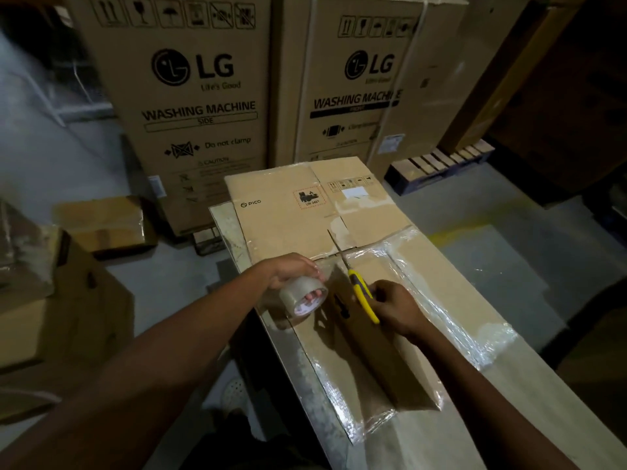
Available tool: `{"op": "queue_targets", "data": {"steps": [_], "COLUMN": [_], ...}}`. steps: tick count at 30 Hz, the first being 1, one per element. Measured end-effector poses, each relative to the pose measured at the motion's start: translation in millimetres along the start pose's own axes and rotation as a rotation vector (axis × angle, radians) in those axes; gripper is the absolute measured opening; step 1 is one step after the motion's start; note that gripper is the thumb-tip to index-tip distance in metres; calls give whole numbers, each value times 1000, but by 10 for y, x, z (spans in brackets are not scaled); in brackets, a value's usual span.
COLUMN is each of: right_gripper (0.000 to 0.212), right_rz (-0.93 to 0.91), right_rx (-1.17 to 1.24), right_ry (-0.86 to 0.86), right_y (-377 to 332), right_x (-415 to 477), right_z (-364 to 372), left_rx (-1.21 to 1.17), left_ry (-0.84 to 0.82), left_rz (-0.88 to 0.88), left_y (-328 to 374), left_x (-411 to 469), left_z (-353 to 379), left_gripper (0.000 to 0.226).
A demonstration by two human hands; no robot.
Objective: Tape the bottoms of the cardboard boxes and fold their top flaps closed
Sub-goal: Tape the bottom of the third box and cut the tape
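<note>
Two tall washing-machine cartons (190, 96) stand behind your table (509, 418). A flattened cardboard box (441, 266) lies on it. Your left hand (291, 269) grips a tape roll (302, 300), fingers through its core. Your right hand (393, 307) clasps a yellow cutter (363, 296).

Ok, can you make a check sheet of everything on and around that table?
Surface: table, mostly covered by cardboard.
Job's things: near box, clear tape along its edges; PICO box flat beyond it; tape roll; cutter, blade pointing away.
Clutter: nothing seen.
Grippers: left hand holds the tape roll; right hand grips the cutter.
Cables: nothing seen.
Surroundings: LG boxes behind; pallet to the right; floor boxes to the left.
</note>
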State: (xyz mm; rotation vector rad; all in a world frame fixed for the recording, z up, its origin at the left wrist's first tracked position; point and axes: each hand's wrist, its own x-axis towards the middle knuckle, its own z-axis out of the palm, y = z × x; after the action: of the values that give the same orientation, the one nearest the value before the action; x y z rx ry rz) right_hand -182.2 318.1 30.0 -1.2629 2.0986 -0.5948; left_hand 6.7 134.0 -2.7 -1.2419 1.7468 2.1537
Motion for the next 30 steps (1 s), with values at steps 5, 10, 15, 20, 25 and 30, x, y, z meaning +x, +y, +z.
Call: {"op": "queue_targets", "data": {"steps": [5,10,15,20,25,30], "right_gripper": [32,70,78,86,86,57], "right_rz": [53,-13,59,90,110,143], "right_rx": [437,398,361,339,302,277], "right_ry": [-284,-370,-433,-420,-399,-388], "right_y": [225,356,340,202,27,-53], "right_x": [-405,-479,-531,-450,-326,-198], "right_z": [-123,-227,-249,-231,-175,-95], "left_rx": [-33,-82,-164,-229,-220,-276], "left_ry": [2,-23,-23,-40,-20,-19], "left_rz": [-33,-33,-31,-47,-9,-10], "left_y": [-1,-15,-26,-40,-48,-133], "left_x": [-60,-48,-54,-54,-60,28], "left_z": [26,61,75,85,98,62], "left_gripper": [19,17,16,17,14,14]}}
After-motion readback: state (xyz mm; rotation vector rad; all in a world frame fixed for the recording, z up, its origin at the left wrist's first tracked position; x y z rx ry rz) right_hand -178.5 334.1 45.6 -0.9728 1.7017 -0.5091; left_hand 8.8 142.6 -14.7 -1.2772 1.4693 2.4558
